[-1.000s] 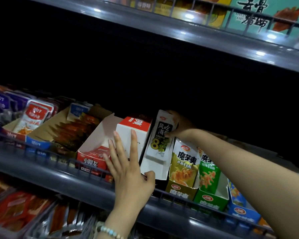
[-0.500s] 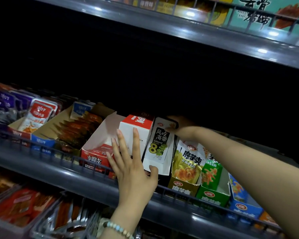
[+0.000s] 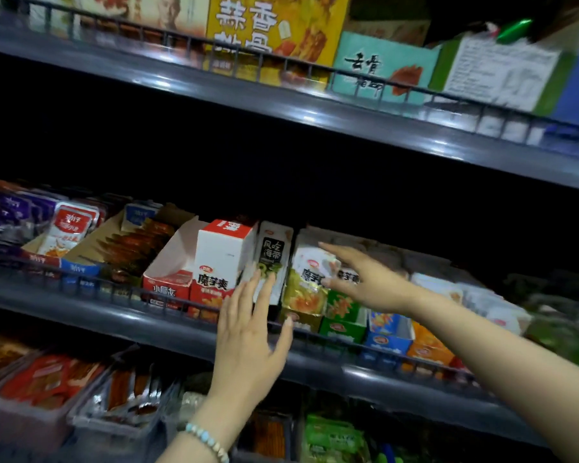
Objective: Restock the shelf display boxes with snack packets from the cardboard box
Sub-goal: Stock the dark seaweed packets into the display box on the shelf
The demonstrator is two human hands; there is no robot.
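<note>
A white packet with a black label [image 3: 273, 252] stands upright in a narrow white display box [image 3: 274, 295] on the middle shelf. It sits between a red and white box [image 3: 222, 255] and a yellow packet box [image 3: 303, 295]. My left hand [image 3: 249, 332] is spread open, its fingertips at the front of the narrow box. My right hand [image 3: 365, 279] hovers open in front of the yellow and green [image 3: 343, 310] boxes, holding nothing. The cardboard box is out of view.
A wire rail [image 3: 114, 289] runs along the middle shelf's front edge. Left of the red box are an open white and red tray [image 3: 171, 272] and brown packets [image 3: 131, 245]. Blue and orange boxes [image 3: 391, 332] stand further right. Trays fill the lower shelf; large boxes line the top shelf.
My right hand has let go of the white packet, which now stands in its box, and has drawn back to the right. My left hand has shifted right from the red box. The view tilted up.
</note>
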